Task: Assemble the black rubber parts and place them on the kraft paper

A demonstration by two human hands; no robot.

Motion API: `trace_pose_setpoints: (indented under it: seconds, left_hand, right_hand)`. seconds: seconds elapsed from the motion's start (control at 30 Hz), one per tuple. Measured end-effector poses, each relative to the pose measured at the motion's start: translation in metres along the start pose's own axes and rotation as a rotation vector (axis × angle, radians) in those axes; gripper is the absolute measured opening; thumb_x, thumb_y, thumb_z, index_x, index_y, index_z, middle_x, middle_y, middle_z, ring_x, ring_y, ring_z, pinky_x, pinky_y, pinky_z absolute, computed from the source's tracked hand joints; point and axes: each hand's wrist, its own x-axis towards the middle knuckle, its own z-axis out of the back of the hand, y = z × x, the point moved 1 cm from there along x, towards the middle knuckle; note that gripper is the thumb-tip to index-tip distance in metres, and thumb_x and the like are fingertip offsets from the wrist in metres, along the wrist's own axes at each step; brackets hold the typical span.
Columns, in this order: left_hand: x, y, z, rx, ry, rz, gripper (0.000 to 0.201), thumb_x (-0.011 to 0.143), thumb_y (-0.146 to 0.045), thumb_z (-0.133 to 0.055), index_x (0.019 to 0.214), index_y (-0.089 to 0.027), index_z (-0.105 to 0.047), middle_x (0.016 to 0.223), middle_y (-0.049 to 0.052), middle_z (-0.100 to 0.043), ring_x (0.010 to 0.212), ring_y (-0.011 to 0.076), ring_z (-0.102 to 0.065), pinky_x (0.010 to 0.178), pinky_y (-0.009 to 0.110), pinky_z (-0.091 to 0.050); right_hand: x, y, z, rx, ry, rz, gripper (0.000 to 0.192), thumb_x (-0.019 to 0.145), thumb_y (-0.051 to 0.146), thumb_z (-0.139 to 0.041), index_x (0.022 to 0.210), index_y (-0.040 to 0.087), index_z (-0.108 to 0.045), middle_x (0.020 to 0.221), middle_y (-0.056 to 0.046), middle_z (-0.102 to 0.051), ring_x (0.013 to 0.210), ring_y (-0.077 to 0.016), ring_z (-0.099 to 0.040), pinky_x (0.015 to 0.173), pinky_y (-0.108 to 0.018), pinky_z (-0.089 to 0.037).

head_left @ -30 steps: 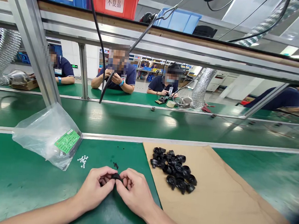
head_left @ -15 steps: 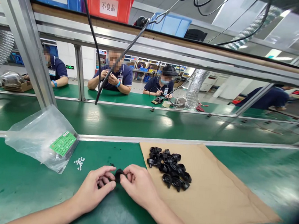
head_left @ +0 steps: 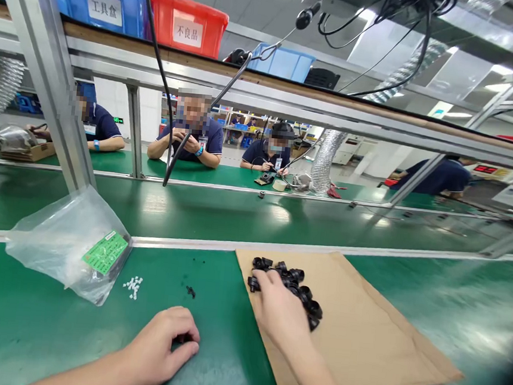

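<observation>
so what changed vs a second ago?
The right hand left the small black part both hands were working and reached right onto the pile of black parts on the brown paper. The left hand stayed on the green mat, curled; whether it holds the part is unclear. The plastic bag, white bits and pile stayed put.

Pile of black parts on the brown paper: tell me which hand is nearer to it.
Right. The right hand lies over the pile of black parts, fingers on it; the left hand rests on the green mat, well off to the pile's left.
</observation>
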Motion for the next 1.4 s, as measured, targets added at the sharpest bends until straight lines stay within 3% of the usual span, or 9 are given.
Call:
trace_pose_setpoints:
  seconds: [0.13,0.23,0.47,0.57,0.73,0.87,1.0,1.27,1.4]
  left_hand:
    - [0.0,-0.001,-0.001,0.036,-0.004,0.019,0.011,0.087,-0.015,-0.064,0.085,-0.022,-0.072,0.083,0.004,-0.07,0.08,0.0202,-0.063,0.071,0.027,-0.046]
    - [0.002,-0.003,0.016,0.108,0.034,0.054,0.014,0.086,-0.012,-0.062,0.085,-0.022,-0.073,0.084,0.003,-0.071,0.075,0.0194,-0.064,0.067,0.027,-0.045]
    - [0.012,0.02,0.124,0.637,-0.096,0.247,0.029,0.089,-0.004,-0.046,0.087,-0.02,-0.07,0.093,0.009,-0.073,0.087,0.0253,-0.067,0.076,0.032,-0.043]
    - [0.01,0.036,0.148,0.685,-0.065,0.299,0.027,0.083,-0.002,-0.049,0.079,-0.019,-0.07,0.086,0.009,-0.073,0.081,0.0253,-0.067,0.072,0.032,-0.042]
    - [0.012,0.043,0.139,0.667,0.009,0.301,0.021,0.085,-0.009,-0.058,0.077,-0.022,-0.074,0.09,0.005,-0.075,0.085,0.0226,-0.069,0.074,0.029,-0.045]
    - [0.016,0.046,0.125,0.699,-0.039,0.359,0.021,0.095,-0.022,-0.06,0.08,-0.018,-0.074,0.092,0.01,-0.074,0.086,0.0258,-0.07,0.075,0.032,-0.047]
    - [0.017,0.05,0.117,0.762,-0.063,0.393,0.019,0.095,-0.017,-0.06,0.083,-0.016,-0.074,0.097,0.013,-0.072,0.099,0.0297,-0.067,0.083,0.035,-0.048]
    - [0.013,0.042,0.111,0.87,-0.068,0.417,0.015,0.092,-0.013,-0.062,0.086,-0.01,-0.075,0.101,0.02,-0.067,0.105,0.039,-0.06,0.088,0.048,-0.048]
    - [0.016,0.024,0.104,0.859,-0.088,0.37,0.018,0.096,-0.011,-0.057,0.088,-0.011,-0.073,0.105,0.018,-0.066,0.104,0.0344,-0.059,0.091,0.047,-0.048]
  right_hand:
    - [-0.012,0.051,-0.023,0.218,0.013,0.416,0.037,0.1,0.016,-0.054,0.136,0.025,-0.058,0.116,-0.007,-0.062,0.091,-0.022,-0.069,0.076,-0.03,-0.049]
    - [-0.014,0.066,-0.038,0.206,0.05,0.507,0.033,0.101,0.019,-0.057,0.134,0.025,-0.059,0.111,-0.005,-0.061,0.089,-0.0218,-0.067,0.072,-0.03,-0.049]
    - [-0.008,0.063,-0.044,0.196,-0.014,0.587,0.032,0.103,0.022,-0.054,0.133,0.027,-0.064,0.104,-0.004,-0.06,0.075,-0.0185,-0.062,0.06,-0.029,-0.041]
    - [-0.007,0.063,-0.047,0.22,-0.039,0.588,0.028,0.103,0.022,-0.053,0.127,0.027,-0.068,0.101,-0.004,-0.06,0.071,-0.0177,-0.061,0.058,-0.029,-0.039]
    - [-0.005,0.063,-0.046,0.224,0.025,0.552,0.022,0.102,0.021,-0.052,0.113,0.024,-0.071,0.102,-0.004,-0.062,0.079,-0.0198,-0.066,0.064,-0.03,-0.042]
    - [-0.003,0.06,-0.042,0.293,0.084,0.48,0.021,0.1,0.018,-0.05,0.099,0.022,-0.071,0.097,-0.003,-0.064,0.08,-0.0201,-0.067,0.069,-0.031,-0.044]
    - [0.0,0.057,-0.043,0.421,0.125,0.394,0.016,0.093,0.013,-0.055,0.083,0.022,-0.063,0.088,-0.001,-0.065,0.079,-0.0194,-0.064,0.068,-0.029,-0.042]
    - [0.001,0.057,-0.045,0.494,0.152,0.363,0.013,0.091,0.012,-0.057,0.084,0.022,-0.058,0.086,0.0,-0.065,0.077,-0.0186,-0.062,0.068,-0.028,-0.039]
    - [0.0,0.058,-0.047,0.495,0.128,0.359,0.013,0.092,0.012,-0.056,0.085,0.022,-0.057,0.087,0.0,-0.064,0.076,-0.0187,-0.061,0.069,-0.029,-0.039]
